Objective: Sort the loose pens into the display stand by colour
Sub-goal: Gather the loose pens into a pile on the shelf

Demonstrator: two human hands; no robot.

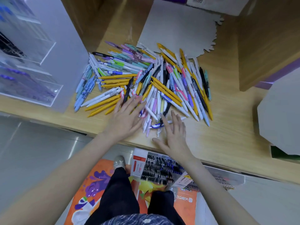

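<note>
At the counter's (227, 135) near edge, the right hand (174, 135) lies flat, fingers spread, holding nothing. The left hand (125, 117), also spread, rests on the pile of loose pens (146, 82) mid-counter. The clear acrylic display stand (27, 70) sits at the left edge.

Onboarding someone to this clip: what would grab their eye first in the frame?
First, the big jumbled pile of pens spread across the middle of the wooden counter, with yellow, white, pastel and black barrels crossing each other. Next, the two bare hands at its near edge: the left hand lies flat on the pens with its fingers spread, and the right hand is open just beside them. The clear acrylic display stand sits at far left.
</note>
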